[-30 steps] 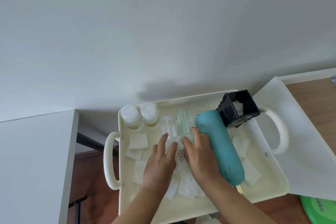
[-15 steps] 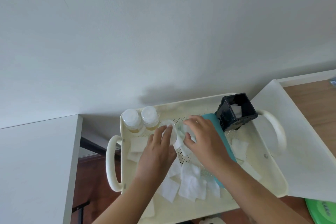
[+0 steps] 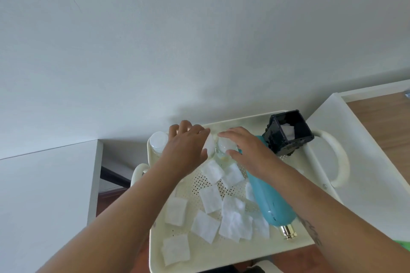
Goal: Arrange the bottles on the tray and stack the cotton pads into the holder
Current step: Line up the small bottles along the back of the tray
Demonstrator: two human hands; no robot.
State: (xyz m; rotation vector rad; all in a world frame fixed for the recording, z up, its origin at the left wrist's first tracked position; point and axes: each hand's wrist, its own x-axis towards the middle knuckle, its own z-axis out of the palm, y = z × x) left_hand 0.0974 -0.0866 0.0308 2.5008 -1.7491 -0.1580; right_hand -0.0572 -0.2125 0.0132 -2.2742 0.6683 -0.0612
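Note:
A cream perforated tray (image 3: 295, 237) holds everything. My left hand (image 3: 186, 148) grips a small clear bottle (image 3: 209, 144) at the tray's back edge. Right beside it, my right hand (image 3: 248, 150) pinches a second small clear bottle (image 3: 223, 147). One white-capped bottle (image 3: 158, 143) stands at the back left corner; its neighbour is hidden behind my left hand. A long teal bottle (image 3: 271, 201) lies on its side under my right forearm. The black square holder (image 3: 288, 135) stands at the back right with a pad inside. Several white cotton pads (image 3: 213, 199) lie scattered on the tray floor.
The tray has looped handles at left (image 3: 137, 170) and right (image 3: 339, 162). A white tabletop (image 3: 44, 195) lies to the left and a white panel (image 3: 366, 173) to the right, beside a wooden surface (image 3: 386, 122). A green object (image 3: 405, 245) shows at the right edge.
Both hands picked the two small clear bottles up from the tray's middle and carried them to the back edge, next to the white-capped bottles. The view shifted slightly.

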